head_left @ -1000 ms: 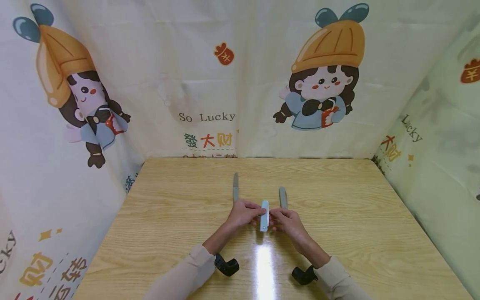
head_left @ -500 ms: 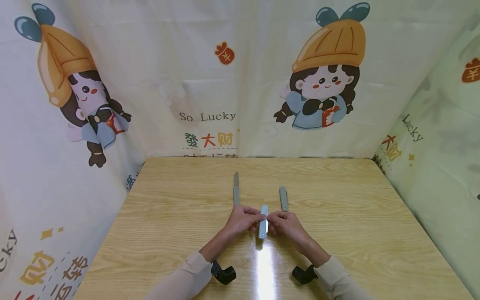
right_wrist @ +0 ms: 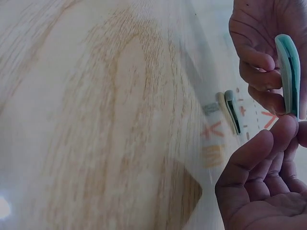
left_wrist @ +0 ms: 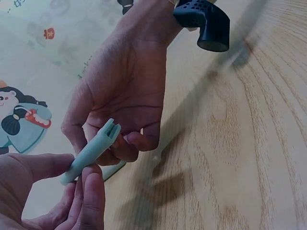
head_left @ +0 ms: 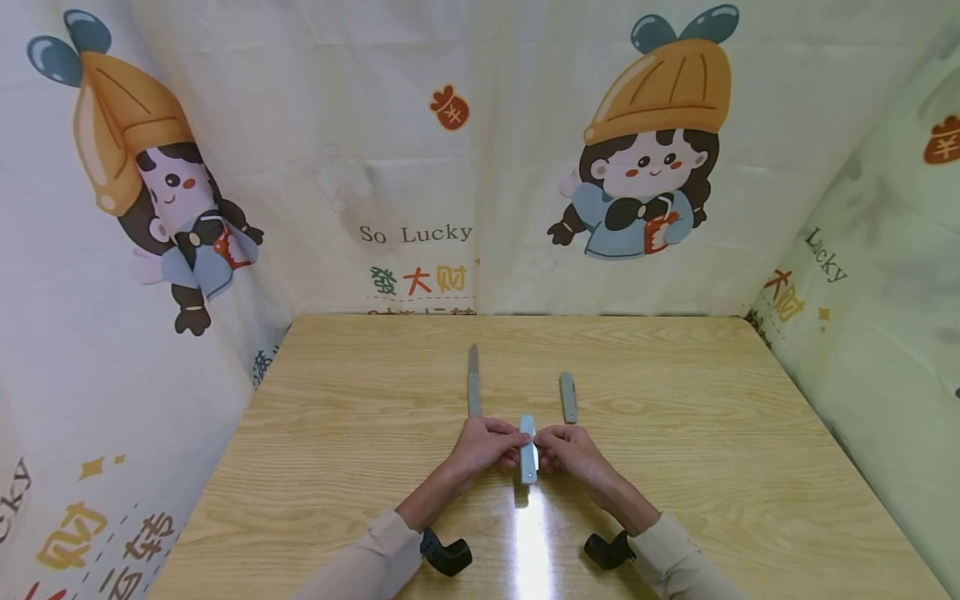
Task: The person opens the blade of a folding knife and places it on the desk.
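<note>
A pale blue folding knife (head_left: 528, 450) is held above the table in the head view, its blade folded along the handle with a shiny edge showing on the right. My left hand (head_left: 483, 442) pinches the handle between thumb and fingers. From the other side, the fingertips of my right hand (head_left: 573, 450) pinch the knife's blade side. The right wrist view shows the handle's open slot on this knife (right_wrist: 289, 72), with the right thumb and index finger at its lower end. Fingers partly hide the blade.
An open grey-handled knife (head_left: 473, 383) lies behind the left hand, its blade pointing away. A folded grey knife (head_left: 568, 398) lies behind the right hand. Both rest on the wooden table (head_left: 337, 433), which a printed curtain (head_left: 300, 167) encloses.
Both hands have come slightly nearer the person, bringing the pale blue knife along. Most of this shift is in the first half second. The two knives on the table stay put.
</note>
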{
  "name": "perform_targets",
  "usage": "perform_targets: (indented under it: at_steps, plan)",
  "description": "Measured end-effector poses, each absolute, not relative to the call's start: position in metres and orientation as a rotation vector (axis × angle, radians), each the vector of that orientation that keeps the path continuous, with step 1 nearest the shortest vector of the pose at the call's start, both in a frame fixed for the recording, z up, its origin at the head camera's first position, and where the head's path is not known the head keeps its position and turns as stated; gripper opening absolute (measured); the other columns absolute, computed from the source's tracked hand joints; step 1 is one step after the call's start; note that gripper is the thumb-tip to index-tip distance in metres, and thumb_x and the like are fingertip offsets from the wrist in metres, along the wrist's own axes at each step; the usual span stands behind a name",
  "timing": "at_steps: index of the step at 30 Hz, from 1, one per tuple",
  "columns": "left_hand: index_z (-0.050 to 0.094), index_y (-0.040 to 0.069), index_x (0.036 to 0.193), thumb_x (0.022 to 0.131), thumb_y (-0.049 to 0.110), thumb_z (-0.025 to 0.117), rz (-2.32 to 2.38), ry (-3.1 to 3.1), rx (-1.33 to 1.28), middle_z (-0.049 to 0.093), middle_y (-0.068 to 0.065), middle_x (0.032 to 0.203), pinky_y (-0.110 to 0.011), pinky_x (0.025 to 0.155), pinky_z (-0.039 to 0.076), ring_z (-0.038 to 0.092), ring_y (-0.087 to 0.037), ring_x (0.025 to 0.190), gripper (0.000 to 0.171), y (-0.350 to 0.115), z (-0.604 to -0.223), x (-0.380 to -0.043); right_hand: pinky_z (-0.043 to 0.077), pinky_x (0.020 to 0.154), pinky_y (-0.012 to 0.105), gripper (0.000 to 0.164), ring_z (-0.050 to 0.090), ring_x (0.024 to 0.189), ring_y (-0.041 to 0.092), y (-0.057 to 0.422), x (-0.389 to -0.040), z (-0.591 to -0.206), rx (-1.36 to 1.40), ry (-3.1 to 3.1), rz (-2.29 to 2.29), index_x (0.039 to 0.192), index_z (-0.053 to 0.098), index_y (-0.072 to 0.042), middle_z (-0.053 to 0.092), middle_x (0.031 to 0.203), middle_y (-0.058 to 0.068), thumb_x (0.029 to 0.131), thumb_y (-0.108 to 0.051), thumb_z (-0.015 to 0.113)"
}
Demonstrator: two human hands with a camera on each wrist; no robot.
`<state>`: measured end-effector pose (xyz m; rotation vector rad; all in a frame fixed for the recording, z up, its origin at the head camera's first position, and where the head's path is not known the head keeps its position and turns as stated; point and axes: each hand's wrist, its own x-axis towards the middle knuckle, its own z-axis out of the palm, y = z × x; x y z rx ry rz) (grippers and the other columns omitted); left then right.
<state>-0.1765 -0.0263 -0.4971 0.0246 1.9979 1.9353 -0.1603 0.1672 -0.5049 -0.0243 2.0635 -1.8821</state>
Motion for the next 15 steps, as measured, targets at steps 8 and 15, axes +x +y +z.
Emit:
perform_targets:
  at_steps: [8, 15]
  plan:
    - [0.074, -0.008, 0.102, 0.091, 0.01, 0.077, 1.956, 1.972, 0.038, 0.074, -0.014, 0.085, -0.032, 0.062, 0.059, 0.068, -0.014, 0.063, 0.021, -0.0249, -0.4955, -0.1743, 0.048, 0.065, 0.029, 0.027, 0.056, 0.073, 0.016, 0.1673, -0.1592, -0.5043, -0.064, 2.066, -1.868, 0.101, 0.067, 0.005, 0.061, 0.08, 0.002, 0.105, -0.017, 0.051]
    - [0.074, -0.009, 0.098, 0.09, 0.009, 0.078, 1.973, 1.966, 0.041, 0.073, -0.012, 0.081, -0.029, 0.06, 0.058, 0.066, -0.012, 0.061, 0.02, -0.026, -0.4968, -0.1752, 0.048, 0.066, 0.029, 0.026, 0.057, 0.075, 0.016, 0.1678, -0.1579, -0.5039, -0.048, 2.071, -1.873, 0.101, 0.066, 0.004, 0.062, 0.082, 0.003, 0.105, -0.017, 0.051]
